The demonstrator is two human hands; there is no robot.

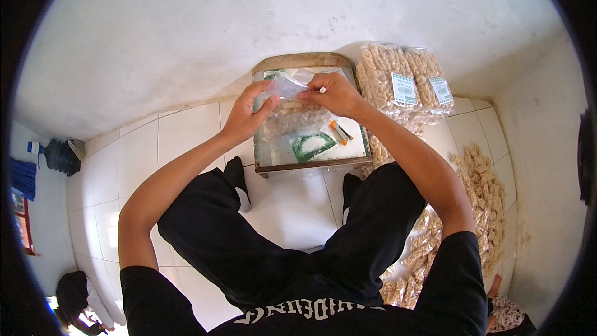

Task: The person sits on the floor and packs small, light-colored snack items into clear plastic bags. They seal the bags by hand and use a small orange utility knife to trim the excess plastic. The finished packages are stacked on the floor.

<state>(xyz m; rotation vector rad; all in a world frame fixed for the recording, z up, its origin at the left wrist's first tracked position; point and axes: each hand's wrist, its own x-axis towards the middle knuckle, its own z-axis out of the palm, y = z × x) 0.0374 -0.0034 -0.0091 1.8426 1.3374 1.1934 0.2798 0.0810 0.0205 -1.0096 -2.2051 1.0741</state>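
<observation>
On a low wooden table [312, 164] lies a clear plastic bag [298, 119] with pale snack sticks inside. My right hand [329, 93] pinches the bag's loose top edge between thumb and fingers. At the other side of that edge is my left hand [256, 107], its thumb and fingertips closed on the thin plastic. An orange and grey stapler [342, 132] rests on the tabletop near the bag. Beside it lies a green and white printed sheet [312, 146].
Large packed bags of snack sticks [387, 79] stand against the wall to the right. Many small filled packets [480, 200] cover the tiled floor at the right. A person [84, 298] sits at the lower left; another person [508, 312] is at the lower right. A blue water jug [62, 157] stands far left.
</observation>
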